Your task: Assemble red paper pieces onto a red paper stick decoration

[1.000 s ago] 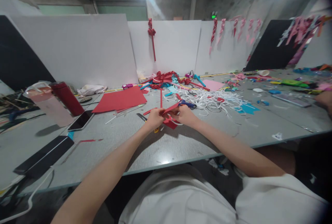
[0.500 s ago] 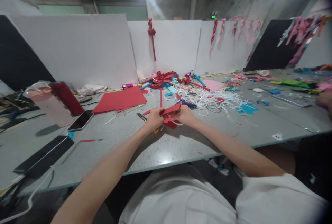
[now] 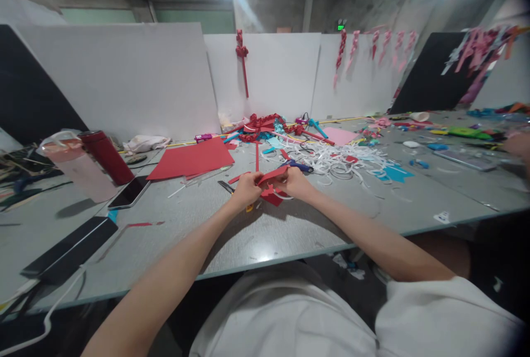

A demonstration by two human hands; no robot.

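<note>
Both my hands pinch a strip of red paper (image 3: 273,175) a little above the table. My left hand (image 3: 248,188) grips its left end, and my right hand (image 3: 298,183) grips its right end, fingers closed. Below the strip lie more red pieces (image 3: 272,198) and a curl of white paper. Beside my left hand, a cutter (image 3: 226,186) with a dark blade and yellow part rests partly hidden under the wrist. Just beyond my right hand lies a dark blue tool (image 3: 301,166), perhaps scissors or a glue gun.
Red sheets (image 3: 192,158) lie at left, near a phone (image 3: 129,192), a red flask (image 3: 106,155) and a pink bottle (image 3: 78,166). White paper strips (image 3: 335,158) heap up at right. Red paper decorations (image 3: 265,124) pile at the back. Another person's hand (image 3: 519,150) shows far right.
The red strip between my hands has tilted or bent slightly and looks narrower. My hands stay in nearly the same place. The other person's hand at far right has shifted a little.
</note>
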